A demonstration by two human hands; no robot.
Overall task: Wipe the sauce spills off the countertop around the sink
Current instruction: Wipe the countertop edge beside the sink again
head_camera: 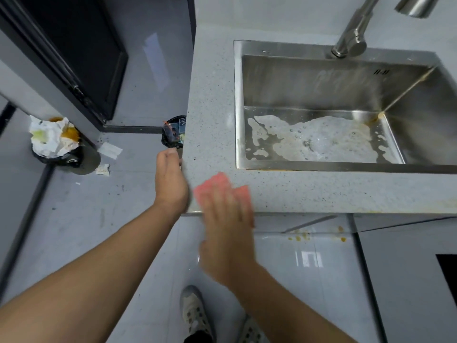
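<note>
Speckled grey countertop [321,189], steel sink [346,167] beyond hands. Right hand [226,219] blurred, fingers flat on pink cloth [215,181] at counter corner. Left hand [170,179] loosely cupped against side edge, holding nothing. Orange sauce streak [442,204] far right of right hand. Overfilled bin [61,157] on floor left of left hand. Sink stamp unreadable.

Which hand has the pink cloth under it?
The right hand, flat on the pink cloth at the countertop corner; the left hand only touches the countertop's side edge.
</note>
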